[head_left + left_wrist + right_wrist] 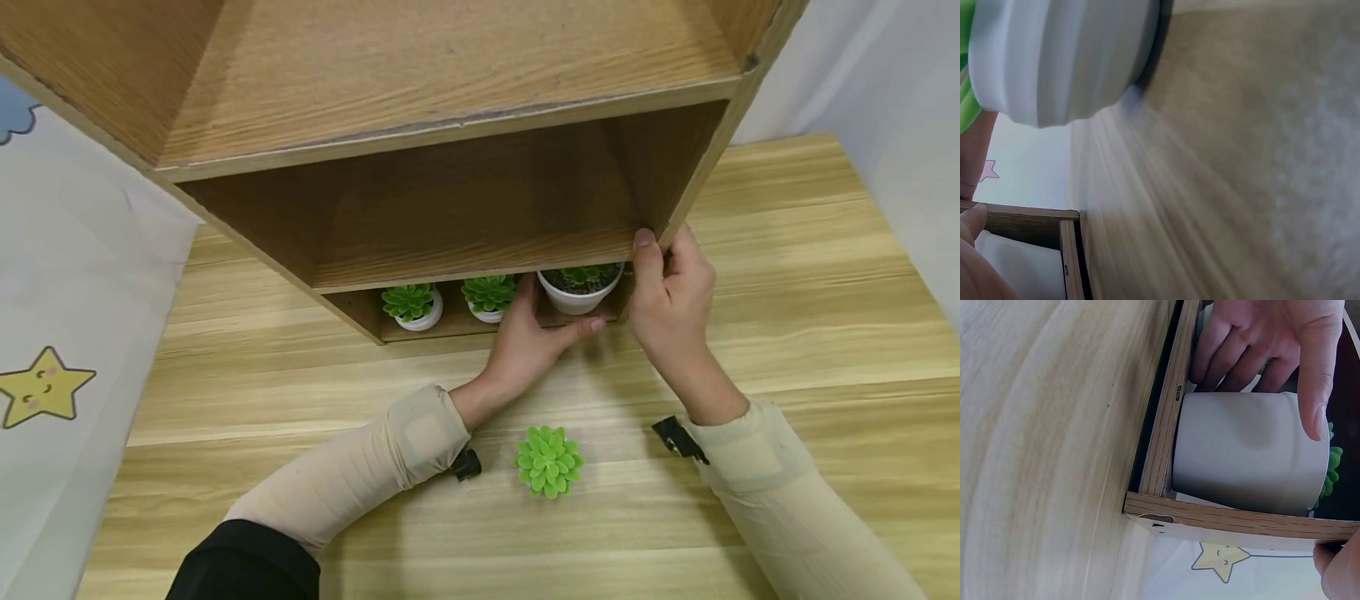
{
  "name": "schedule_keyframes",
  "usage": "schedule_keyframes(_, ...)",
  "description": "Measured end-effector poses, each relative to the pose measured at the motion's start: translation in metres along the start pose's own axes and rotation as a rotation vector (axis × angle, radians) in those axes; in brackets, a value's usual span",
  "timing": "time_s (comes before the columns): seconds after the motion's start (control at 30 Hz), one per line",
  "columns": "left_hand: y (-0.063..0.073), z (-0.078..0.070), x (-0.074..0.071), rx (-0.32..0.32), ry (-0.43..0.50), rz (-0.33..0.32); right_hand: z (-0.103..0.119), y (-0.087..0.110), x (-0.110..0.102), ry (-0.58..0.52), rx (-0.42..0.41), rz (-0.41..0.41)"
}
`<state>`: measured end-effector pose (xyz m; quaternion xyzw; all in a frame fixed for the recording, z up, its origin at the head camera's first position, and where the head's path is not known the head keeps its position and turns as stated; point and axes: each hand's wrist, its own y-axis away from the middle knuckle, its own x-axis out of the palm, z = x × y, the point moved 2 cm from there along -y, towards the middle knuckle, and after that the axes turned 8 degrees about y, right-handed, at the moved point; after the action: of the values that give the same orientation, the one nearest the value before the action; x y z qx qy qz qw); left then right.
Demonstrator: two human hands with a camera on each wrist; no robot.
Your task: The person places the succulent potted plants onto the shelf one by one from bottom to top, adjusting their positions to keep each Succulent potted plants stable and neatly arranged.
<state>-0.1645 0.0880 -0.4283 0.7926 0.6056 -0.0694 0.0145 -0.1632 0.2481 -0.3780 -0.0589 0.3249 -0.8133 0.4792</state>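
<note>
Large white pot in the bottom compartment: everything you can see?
The large white pot has smooth, plain sides and a rim; perhaps ceramic or plastic. It holds dark granular fill and a green succulent. It stands upright on the floor of the shelf unit, right end. The left hand has fingers at its side, thumb across its front.

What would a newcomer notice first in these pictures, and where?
Probably the wooden shelf, filling the top of the head view. Next, the bright green succulent on the table in front. Then the left hand at the large white pot in the bottom compartment, the right hand gripping the shelf's side.
</note>
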Motion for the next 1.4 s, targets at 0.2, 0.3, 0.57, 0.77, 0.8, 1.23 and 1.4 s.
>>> schedule_keyframes(0.2, 0.003, -0.001, -0.001, 0.013, -0.049, 0.002, -0.001, 0.000, -0.001, 0.013, -0.002, 0.023)
schedule_keyframes(0.3, 0.005, -0.001, -0.002, 0.006, -0.060, 0.003, -0.001, 0.000, -0.001, 0.020, -0.002, 0.025)
schedule_keyframes(0.57, 0.009, -0.002, -0.004, -0.005, -0.028, 0.016, -0.001, 0.000, 0.000, 0.017, 0.000, 0.014)
schedule_keyframes(0.77, 0.012, -0.003, -0.005, -0.055, -0.024, 0.020, -0.001, 0.000, 0.000, 0.003, 0.008, 0.014)
schedule_keyframes(0.8, 0.012, -0.003, -0.005, -0.068, -0.028, 0.019, -0.001, 0.000, 0.000, 0.001, 0.008, 0.017)
schedule_keyframes(1.23, 0.020, -0.005, -0.009, -0.189, -0.096, 0.003, -0.001, 0.000, 0.000, -0.011, 0.005, 0.024)
schedule_keyframes(1.4, 0.022, -0.005, -0.010, -0.189, -0.076, 0.005, -0.001, 0.000, -0.001, -0.007, 0.005, 0.024)
